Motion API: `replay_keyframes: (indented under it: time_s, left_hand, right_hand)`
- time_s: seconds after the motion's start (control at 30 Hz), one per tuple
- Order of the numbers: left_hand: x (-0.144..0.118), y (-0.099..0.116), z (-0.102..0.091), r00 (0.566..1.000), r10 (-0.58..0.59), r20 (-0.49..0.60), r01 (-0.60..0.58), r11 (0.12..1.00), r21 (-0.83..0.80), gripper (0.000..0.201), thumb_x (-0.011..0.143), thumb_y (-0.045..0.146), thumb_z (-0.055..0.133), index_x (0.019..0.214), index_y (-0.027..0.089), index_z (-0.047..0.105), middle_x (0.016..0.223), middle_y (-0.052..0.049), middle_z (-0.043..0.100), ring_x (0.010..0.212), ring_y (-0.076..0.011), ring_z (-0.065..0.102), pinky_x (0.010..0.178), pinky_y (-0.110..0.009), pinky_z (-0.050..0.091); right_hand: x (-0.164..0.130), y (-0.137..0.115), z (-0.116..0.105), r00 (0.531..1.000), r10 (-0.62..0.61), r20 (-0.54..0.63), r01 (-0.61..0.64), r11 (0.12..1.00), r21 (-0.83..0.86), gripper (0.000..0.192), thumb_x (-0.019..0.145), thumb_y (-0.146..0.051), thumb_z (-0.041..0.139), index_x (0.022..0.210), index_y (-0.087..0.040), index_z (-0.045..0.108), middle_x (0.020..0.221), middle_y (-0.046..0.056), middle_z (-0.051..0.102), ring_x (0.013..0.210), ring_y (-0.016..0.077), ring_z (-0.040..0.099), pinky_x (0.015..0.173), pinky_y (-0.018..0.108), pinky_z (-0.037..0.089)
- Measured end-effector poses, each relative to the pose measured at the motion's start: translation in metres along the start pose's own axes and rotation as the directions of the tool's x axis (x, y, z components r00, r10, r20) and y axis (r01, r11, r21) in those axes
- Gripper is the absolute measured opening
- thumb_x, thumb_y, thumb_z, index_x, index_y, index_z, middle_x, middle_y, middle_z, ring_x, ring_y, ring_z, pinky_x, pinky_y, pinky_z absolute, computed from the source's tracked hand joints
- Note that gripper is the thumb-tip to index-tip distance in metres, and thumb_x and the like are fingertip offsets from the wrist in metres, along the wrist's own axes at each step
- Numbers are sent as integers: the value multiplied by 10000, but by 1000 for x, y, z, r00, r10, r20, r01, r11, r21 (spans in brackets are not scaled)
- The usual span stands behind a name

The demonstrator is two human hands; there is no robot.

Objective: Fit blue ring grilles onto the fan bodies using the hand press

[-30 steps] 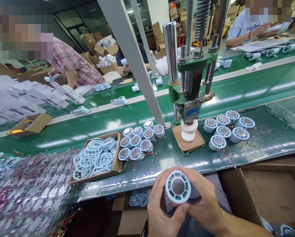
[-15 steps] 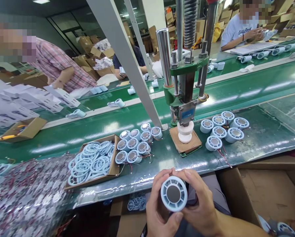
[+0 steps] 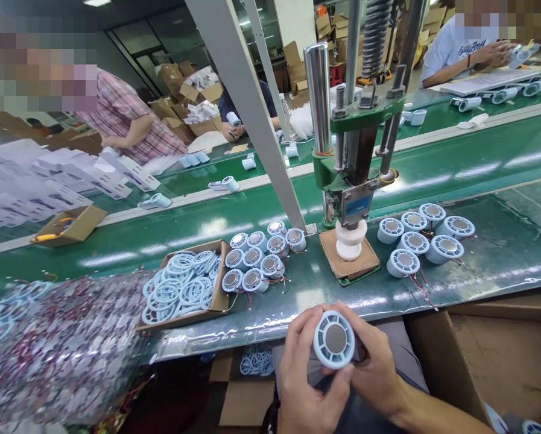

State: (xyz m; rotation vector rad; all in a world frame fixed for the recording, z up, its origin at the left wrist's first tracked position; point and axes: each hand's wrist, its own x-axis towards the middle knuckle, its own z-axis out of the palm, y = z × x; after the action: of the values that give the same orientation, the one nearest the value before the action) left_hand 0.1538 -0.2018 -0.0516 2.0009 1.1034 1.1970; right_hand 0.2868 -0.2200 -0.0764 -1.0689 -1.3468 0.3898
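Clasped around a pale blue housing (image 3: 335,340), the left hand (image 3: 303,374) and right hand (image 3: 379,364) are holding it on the near side of the press (image 3: 358,150) in the head view. Similar housings (image 3: 253,258) are standing left and right of the press; farther left, blurred, plastic-wrapped parts (image 3: 71,346) are apparently lying heaped together.

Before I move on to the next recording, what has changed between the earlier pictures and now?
The co-worker in the plaid shirt no longer visibly holds the light-blue piece seen a second ago. The left hand and right hand took up nothing new and let nothing go: both still hold the round part, shifted slightly at most. The press, left group of parts and right group of parts stayed put.
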Motion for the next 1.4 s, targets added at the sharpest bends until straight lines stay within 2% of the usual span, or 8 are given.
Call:
replay_keyframes:
  time_s: [0.2, 0.43, 0.73, 0.9, 1.0, 1.1, 1.27, 1.4]
  left_hand:
    - [3, 6, -1, 999, 44, 0, -44, 996, 79, 505, 897, 382, 646, 1375, 247, 553, 1256, -118, 613, 1138, -282, 654, 953, -397, 576]
    - [2, 6, -3, 1000, 29, 0, -29, 997, 73, 501, 894, 393, 649, 1368, 261, 556, 1269, -103, 608, 1146, -270, 644, 970, -380, 565]
    - [0, 5, -3, 999, -30, -11, 30, 999, -22, 517, 873, 410, 700, 1357, 268, 590, 1277, -116, 630, 1174, -297, 635, 998, -414, 549]
    - [8, -3, -3, 997, -74, 34, 81, 939, -335, 520, 857, 538, 714, 1293, 257, 680, 1224, -119, 668, 1115, -280, 683, 913, -339, 598]
    - [10, -10, 2, 990, -141, -10, 121, 882, -455, 325, 914, 438, 686, 1183, 268, 751, 1149, -86, 714, 1068, -234, 710, 905, -284, 594]
    - [9, -16, 9, 979, -179, -102, 104, 856, -507, 185, 964, 317, 633, 1039, 276, 797, 1042, -46, 747, 1018, -197, 727, 939, -281, 578]
    - [12, -16, 17, 953, -254, -167, 142, 859, -492, 252, 967, 367, 617, 908, 230, 821, 927, -61, 768, 917, -207, 744, 859, -292, 599]
    - [21, -10, 17, 927, -344, -147, 235, 842, -486, 371, 967, 449, 591, 825, 188, 814, 859, -82, 767, 823, -209, 740, 738, -271, 603]
  right_hand:
    - [-4, 2, 2, 993, 116, 27, -119, 986, 119, 722, 810, -157, 760, 1471, -298, 506, 1165, 77, 759, 983, 242, 768, 883, 325, 646]
    - [-4, 0, 1, 980, 185, 73, -191, 976, 102, 662, 818, -237, 765, 1443, -245, 545, 1069, 88, 780, 948, 244, 773, 824, 308, 660]
    - [4, -4, 0, 999, 12, 43, -11, 1000, -9, 735, 838, -239, 773, 1499, -272, 453, 1187, 90, 753, 947, 212, 778, 867, 268, 646]
    - [9, -5, -2, 995, -94, 24, 97, 985, -143, 602, 907, -279, 697, 1471, -223, 493, 1179, 110, 753, 1020, 222, 764, 923, 281, 630]
    - [7, -3, 0, 985, -168, 21, 169, 962, -217, 569, 925, -215, 662, 1469, -196, 494, 1186, 126, 748, 1077, 222, 744, 964, 301, 616]
    - [3, -1, 3, 966, -255, 37, 256, 928, -272, 560, 918, -131, 629, 1463, -157, 500, 1218, 159, 729, 1152, 240, 710, 1004, 345, 600]
    - [0, 0, 4, 972, -234, 31, 233, 928, -289, 577, 908, -111, 616, 1469, -167, 497, 1227, 144, 728, 1132, 246, 719, 990, 347, 612]
    - [3, 0, 4, 987, -161, 26, 162, 949, -270, 570, 925, -172, 635, 1476, -194, 491, 1185, 113, 751, 1052, 230, 753, 953, 304, 625]
